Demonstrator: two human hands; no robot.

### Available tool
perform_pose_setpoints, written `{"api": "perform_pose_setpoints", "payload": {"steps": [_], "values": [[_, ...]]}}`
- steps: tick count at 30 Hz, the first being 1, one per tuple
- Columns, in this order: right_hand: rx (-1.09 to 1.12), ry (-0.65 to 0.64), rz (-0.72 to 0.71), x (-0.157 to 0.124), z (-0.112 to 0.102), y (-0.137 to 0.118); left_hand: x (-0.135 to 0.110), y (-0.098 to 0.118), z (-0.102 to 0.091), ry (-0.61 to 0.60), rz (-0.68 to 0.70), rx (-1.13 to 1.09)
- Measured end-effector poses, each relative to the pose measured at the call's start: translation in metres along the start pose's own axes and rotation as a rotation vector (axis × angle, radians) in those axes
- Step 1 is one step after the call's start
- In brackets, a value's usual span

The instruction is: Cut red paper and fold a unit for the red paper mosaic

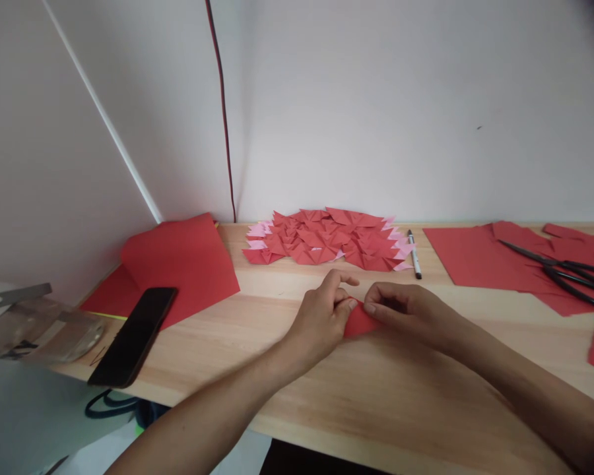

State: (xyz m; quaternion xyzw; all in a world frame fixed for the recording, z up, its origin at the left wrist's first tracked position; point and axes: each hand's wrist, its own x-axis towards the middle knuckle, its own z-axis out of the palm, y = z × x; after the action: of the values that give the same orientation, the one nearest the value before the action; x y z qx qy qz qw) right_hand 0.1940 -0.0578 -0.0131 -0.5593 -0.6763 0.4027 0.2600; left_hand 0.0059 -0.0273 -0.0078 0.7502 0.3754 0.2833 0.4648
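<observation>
A small piece of red paper (360, 321) is held between my two hands, just above the wooden table. My left hand (324, 309) pinches its left side between thumb and fingers, with the index finger raised. The thumb and fingertips of my right hand (400, 305) close on its upper right edge. My fingers cover part of the paper, so its full folded shape is hidden. Behind my hands lies a heap of folded red and pink paper pieces (327, 237).
A marker (414, 254) lies right of the heap. Black scissors (564, 267) rest on red paper sheets (465, 254) at the right. On the left are larger red sheets (188, 264), a phone (133, 336) and a clear plastic container (54, 326). A wall (376, 119) stands behind the table (287, 396).
</observation>
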Motion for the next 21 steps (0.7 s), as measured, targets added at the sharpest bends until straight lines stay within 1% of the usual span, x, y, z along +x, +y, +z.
{"api": "perform_pose_setpoints", "payload": {"steps": [2, 4, 6, 8, 9, 11, 13, 15, 18, 21], "values": [[-0.024, -0.029, 0.002, 0.0, 0.0, 0.0, 0.0, -0.001, 0.0, -0.016, -0.012, -0.019], [-0.057, -0.024, 0.004, -0.001, 0.001, -0.002, 0.001, -0.003, 0.0, -0.022, -0.045, -0.071], [-0.084, 0.034, 0.0, -0.002, 0.002, -0.003, 0.003, -0.006, 0.001, -0.013, -0.094, -0.138], [-0.1, 0.122, -0.012, -0.003, 0.002, -0.004, 0.004, -0.009, 0.003, -0.013, -0.138, -0.2], [-0.105, 0.161, -0.021, -0.003, 0.003, -0.004, 0.005, -0.011, 0.004, -0.018, -0.151, -0.223], [-0.099, 0.195, -0.033, -0.003, 0.003, -0.004, 0.006, -0.014, 0.005, -0.03, -0.155, -0.249], [-0.081, 0.175, -0.029, -0.003, 0.002, -0.003, 0.006, -0.016, 0.006, -0.037, -0.149, -0.254], [-0.068, 0.127, -0.022, -0.003, 0.001, -0.003, 0.005, -0.016, 0.005, -0.052, -0.155, -0.25], [-0.082, 0.059, -0.032, -0.003, 0.0, -0.002, 0.005, -0.012, 0.002, -0.091, -0.165, -0.254], [-0.105, 0.052, -0.069, -0.004, 0.001, -0.003, 0.004, -0.006, 0.001, -0.142, -0.175, -0.271]]}}
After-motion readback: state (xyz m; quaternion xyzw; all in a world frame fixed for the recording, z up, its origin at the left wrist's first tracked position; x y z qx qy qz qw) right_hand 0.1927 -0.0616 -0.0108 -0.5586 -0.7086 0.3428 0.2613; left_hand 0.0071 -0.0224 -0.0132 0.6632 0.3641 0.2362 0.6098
